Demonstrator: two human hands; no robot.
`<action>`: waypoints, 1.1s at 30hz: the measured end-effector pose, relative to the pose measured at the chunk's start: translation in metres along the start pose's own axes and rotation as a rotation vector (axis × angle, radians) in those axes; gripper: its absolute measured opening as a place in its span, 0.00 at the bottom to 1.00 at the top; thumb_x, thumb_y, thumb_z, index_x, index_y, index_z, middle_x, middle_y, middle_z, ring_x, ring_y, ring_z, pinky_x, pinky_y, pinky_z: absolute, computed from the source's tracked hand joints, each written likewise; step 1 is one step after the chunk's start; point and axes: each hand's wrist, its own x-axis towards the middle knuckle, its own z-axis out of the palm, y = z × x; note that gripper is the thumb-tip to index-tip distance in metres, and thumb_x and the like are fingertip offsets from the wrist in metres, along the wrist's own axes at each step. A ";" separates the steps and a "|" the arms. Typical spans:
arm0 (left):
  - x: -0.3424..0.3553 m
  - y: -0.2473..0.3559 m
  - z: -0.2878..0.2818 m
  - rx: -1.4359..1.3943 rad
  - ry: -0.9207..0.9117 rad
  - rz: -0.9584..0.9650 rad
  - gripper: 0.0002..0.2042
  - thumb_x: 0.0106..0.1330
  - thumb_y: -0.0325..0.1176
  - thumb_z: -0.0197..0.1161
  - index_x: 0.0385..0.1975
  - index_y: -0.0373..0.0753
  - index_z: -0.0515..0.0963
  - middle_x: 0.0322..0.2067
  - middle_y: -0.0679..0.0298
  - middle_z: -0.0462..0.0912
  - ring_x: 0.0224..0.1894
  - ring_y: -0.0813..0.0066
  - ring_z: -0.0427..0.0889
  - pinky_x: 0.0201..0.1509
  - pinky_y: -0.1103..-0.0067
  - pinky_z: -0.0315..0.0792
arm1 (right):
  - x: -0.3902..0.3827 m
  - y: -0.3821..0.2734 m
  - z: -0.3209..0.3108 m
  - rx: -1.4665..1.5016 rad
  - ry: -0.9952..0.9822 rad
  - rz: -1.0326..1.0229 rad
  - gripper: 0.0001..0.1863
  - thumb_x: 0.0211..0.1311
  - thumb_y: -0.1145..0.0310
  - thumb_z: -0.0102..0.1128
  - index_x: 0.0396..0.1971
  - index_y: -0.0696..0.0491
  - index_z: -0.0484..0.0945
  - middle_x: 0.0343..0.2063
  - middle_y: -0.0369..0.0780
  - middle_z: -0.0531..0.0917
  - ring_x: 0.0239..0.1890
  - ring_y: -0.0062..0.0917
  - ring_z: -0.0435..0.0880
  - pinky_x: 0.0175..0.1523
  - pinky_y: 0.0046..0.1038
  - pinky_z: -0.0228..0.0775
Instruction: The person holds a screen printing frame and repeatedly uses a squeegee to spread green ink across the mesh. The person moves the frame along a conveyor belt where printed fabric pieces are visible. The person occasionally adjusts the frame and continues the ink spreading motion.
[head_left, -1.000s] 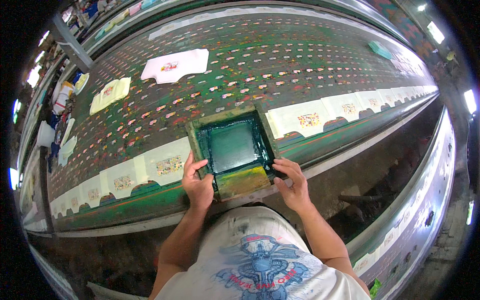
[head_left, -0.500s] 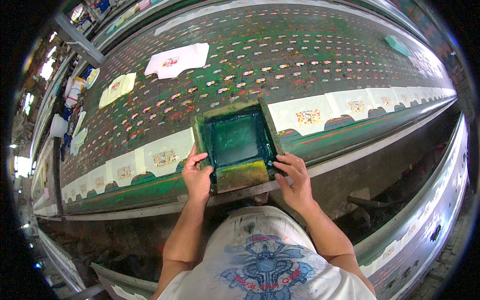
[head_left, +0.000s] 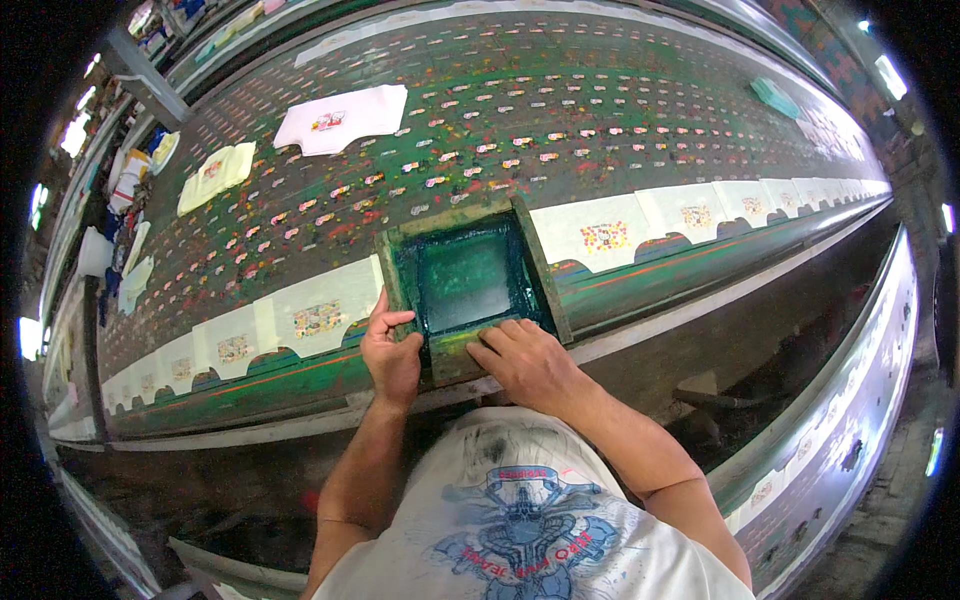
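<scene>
A wooden screen-printing frame (head_left: 543, 268) with a green mesh (head_left: 468, 278) and dark blue ink-stained edges lies at the front of the long table. My left hand (head_left: 388, 355) grips its left rail near the lower corner, thumb bent over the wood. At the near end of the frame is a yellow-and-green-stained wooden squeegee (head_left: 450, 358). Over its right part lie the curled fingers of my right hand (head_left: 532, 365), hiding that side of it. White printed fabric pieces (head_left: 605, 234) line the table's near edge on both sides of the frame.
The printing table (head_left: 560, 105) is covered in rows of small coloured marks. A pink garment piece (head_left: 345, 118), a yellow one (head_left: 216, 176) and a turquoise folded cloth (head_left: 776, 97) lie on it. Behind me on the right runs another table (head_left: 830, 450); a post (head_left: 145, 75) stands far left.
My right hand has left the frame's right rail and moved left onto the squeegee. My left hand keeps its hold on the frame. The view has shifted slightly.
</scene>
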 end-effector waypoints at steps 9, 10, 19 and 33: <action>-0.001 -0.001 0.002 0.273 0.055 0.045 0.11 0.53 0.14 0.67 0.36 0.34 0.85 0.77 0.29 0.70 0.81 0.43 0.72 0.82 0.62 0.63 | 0.070 0.052 -0.036 0.012 -0.237 -0.007 0.16 0.56 0.79 0.66 0.46 0.56 0.89 0.43 0.47 0.89 0.54 0.47 0.89 0.61 0.46 0.82; -0.001 -0.002 0.003 0.257 0.058 0.045 0.11 0.53 0.14 0.67 0.35 0.34 0.85 0.78 0.29 0.70 0.81 0.43 0.72 0.82 0.62 0.63 | 0.080 0.060 -0.034 0.010 -0.217 0.003 0.15 0.55 0.78 0.67 0.44 0.56 0.89 0.43 0.48 0.89 0.54 0.47 0.89 0.61 0.47 0.83; -0.003 0.001 0.001 0.256 0.054 0.009 0.16 0.55 0.13 0.69 0.42 0.36 0.88 0.79 0.35 0.71 0.82 0.45 0.70 0.84 0.61 0.62 | 0.138 0.091 -0.020 0.018 -0.146 0.136 0.27 0.59 0.80 0.64 0.60 0.51 0.89 0.50 0.48 0.89 0.57 0.48 0.89 0.65 0.48 0.81; -0.008 0.013 0.009 0.011 0.048 -0.070 0.27 0.65 0.10 0.64 0.65 0.32 0.82 0.83 0.41 0.63 0.87 0.51 0.62 0.88 0.64 0.57 | 0.039 0.004 -0.011 -0.027 -0.104 0.062 0.29 0.54 0.78 0.69 0.60 0.51 0.89 0.52 0.43 0.89 0.54 0.41 0.85 0.62 0.41 0.77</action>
